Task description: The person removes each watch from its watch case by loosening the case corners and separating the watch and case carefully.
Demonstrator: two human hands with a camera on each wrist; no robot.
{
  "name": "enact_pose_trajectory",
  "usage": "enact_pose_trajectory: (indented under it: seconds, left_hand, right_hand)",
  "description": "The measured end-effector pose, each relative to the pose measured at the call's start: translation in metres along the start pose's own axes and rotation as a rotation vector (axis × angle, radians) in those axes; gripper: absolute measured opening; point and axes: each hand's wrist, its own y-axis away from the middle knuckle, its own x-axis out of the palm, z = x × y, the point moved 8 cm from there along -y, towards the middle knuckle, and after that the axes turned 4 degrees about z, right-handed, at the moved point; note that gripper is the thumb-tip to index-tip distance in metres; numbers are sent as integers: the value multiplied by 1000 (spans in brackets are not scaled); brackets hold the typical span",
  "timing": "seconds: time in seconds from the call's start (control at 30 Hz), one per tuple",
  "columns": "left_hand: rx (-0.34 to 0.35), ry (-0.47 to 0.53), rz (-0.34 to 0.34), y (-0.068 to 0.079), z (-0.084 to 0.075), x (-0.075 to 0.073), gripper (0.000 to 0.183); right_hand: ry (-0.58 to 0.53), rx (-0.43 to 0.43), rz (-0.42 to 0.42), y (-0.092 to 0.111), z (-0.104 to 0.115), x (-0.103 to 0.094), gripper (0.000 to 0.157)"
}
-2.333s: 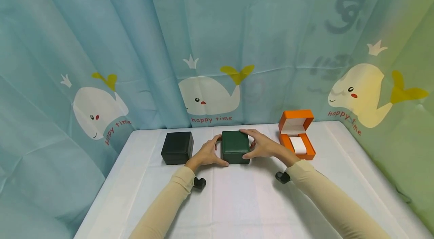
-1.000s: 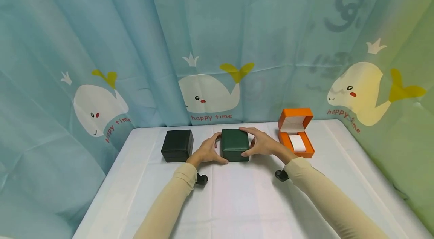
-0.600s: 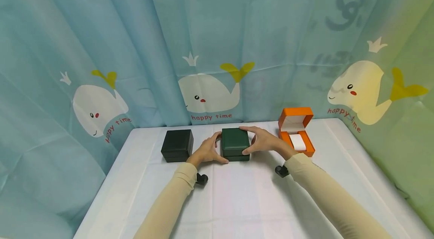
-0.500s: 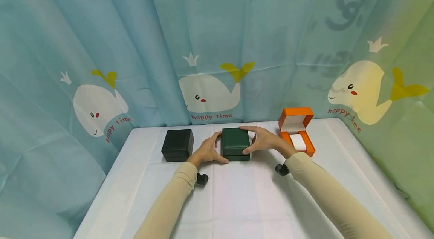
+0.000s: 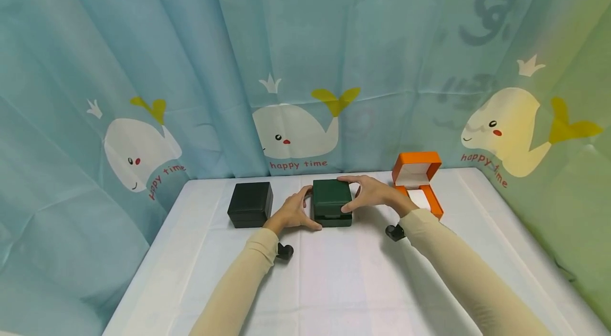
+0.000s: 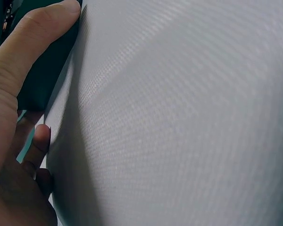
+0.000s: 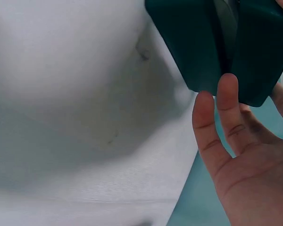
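A: How do the hands stand?

B: The right hand [image 5: 369, 194] is half curled, thumb at the front edge of the lid [image 5: 331, 188], index finger toward its back corner, gripping it between them. The other fingers hang looser; whether they touch the box, the pictures don't settle. The left hand [image 5: 290, 214] curves round the other side, thumb at the front corner of the base [image 5: 334, 223]

A: And the green box [image 5: 332, 199] itself?

B: On the bench [image 5: 310, 283], between both hands, a narrow gap open at the front. The black box [image 5: 249, 204] sits closed to the left; the orange box [image 5: 433, 202] stands open to the right, showing a white cushion [image 5: 418, 197]

A: So which step is it?

B: Opening the lid, by the look of it. The next move probably calls for swinging it up and back while the left hand steadies the base

A: What differs from half a second earlier?

B: The lid's front is higher, the right thumb up with it; the left hand and black box look unchanged
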Motion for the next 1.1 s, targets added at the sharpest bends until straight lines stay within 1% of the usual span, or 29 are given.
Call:
enact_pose_trajectory:
  seconds: [0.23, 0.47, 0.67, 0.9, 1.1]
  left_hand:
    - [-8, 2, -3, 1, 2, -1, 115]
    - [-12, -4, 3, 0, 2, 1, 114]
    - [-7, -2, -9, 1, 1, -1, 113]
    - [6, -4, -11, 2, 2, -1, 113]
    - [19, -9, -14, 1, 0, 0, 114]
  right_hand:
    - [-37, -17, 1, -4, 1, -5, 98]
    - [-40, 30, 21, -3, -4, -8, 93]
    - [-41, 28, 63, -7, -1, -12, 90]
    - [-120, 47, 117, -11, 0, -12, 86]
    - [-208, 47, 116, -10, -5, -13, 80]
